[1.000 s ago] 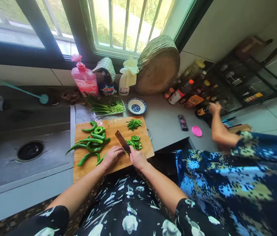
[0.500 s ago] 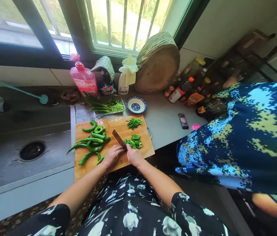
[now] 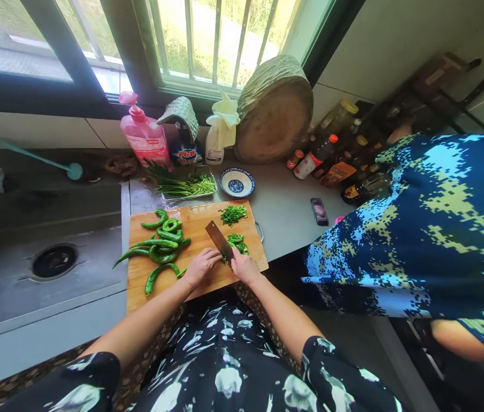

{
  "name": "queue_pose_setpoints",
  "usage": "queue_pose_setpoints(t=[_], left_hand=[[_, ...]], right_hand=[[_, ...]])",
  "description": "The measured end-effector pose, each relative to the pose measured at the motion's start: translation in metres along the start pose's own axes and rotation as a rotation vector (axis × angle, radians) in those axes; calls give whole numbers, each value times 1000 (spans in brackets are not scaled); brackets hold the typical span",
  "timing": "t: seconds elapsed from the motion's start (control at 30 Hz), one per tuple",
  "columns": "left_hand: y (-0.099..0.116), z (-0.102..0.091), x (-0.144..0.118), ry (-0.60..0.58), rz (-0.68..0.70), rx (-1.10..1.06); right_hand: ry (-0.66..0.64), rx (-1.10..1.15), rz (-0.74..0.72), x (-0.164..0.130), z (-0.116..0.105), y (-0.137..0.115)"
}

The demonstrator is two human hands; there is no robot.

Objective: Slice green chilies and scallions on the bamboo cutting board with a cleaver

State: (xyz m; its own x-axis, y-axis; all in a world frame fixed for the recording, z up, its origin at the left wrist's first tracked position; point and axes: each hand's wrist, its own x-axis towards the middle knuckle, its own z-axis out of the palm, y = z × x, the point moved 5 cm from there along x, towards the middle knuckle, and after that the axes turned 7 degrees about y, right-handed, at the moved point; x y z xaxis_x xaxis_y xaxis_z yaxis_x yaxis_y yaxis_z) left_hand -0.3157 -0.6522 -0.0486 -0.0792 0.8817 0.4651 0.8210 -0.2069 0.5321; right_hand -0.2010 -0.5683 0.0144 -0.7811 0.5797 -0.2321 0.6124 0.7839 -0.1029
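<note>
My right hand [image 3: 245, 269] is closed round the handle of a kitchen cleaver [image 3: 219, 240], whose blade points up and left over the wooden cutting board [image 3: 201, 214]. Just left of the blade, my left hand [image 3: 202, 268] has its fingers bent down on a green chili pepper [image 3: 182, 273], mostly hidden beneath it. Sliced green peppers [image 3: 238, 243] lie right of the blade, partly covered by it. Behind them is a small pile of chopped greens [image 3: 233, 214]. Several whole green peppers [image 3: 167, 243] rest on the board's left side.
A sink [image 3: 74, 229] is at the left. Behind the board are a tray of green stalks [image 3: 190, 186], a blue-and-white dish [image 3: 237, 182] and a pink pump bottle [image 3: 145, 137]. Another person in a camouflage-patterned shirt [image 3: 417, 229] stands close on the right, near sauce bottles [image 3: 310, 163].
The cleaver and my right hand have shifted right, toward the sliced peppers. My left hand has moved slightly right. The other person's shirt has shifted left, covering more of the pink object.
</note>
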Motion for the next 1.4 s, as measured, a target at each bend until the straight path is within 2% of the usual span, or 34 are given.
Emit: queue_pose_setpoints(t=[0.1, 0.27, 0.53, 0.67, 0.87, 1.0, 1.23, 1.4], left_hand=[[-8, -4, -7, -21, -28, 80], [-15, 3, -12, -56, 8, 69], [-13, 3, -10, -59, 8, 26], [-11, 0, -8, -45, -13, 2], [-11, -1, -8, -33, -29, -16], [-11, -4, -10, 9, -39, -24], [-12, -3, -11, 43, -44, -22], [-13, -3, -12, 57, -48, -27]], right_hand=[[3, 2, -10, -5, -5, -4], [-1, -15, -2, -15, -13, -9], [-72, -27, 13, -22, -18, -16], [-90, -44, 1, -26, -12, -19], [-37, -13, -53, -1, 7, -25], [-1, 29, -24, 8, 2, -19], [-30, 3, -64, -18, -17, -14], [-75, 2, -59, -22, -8, -18]])
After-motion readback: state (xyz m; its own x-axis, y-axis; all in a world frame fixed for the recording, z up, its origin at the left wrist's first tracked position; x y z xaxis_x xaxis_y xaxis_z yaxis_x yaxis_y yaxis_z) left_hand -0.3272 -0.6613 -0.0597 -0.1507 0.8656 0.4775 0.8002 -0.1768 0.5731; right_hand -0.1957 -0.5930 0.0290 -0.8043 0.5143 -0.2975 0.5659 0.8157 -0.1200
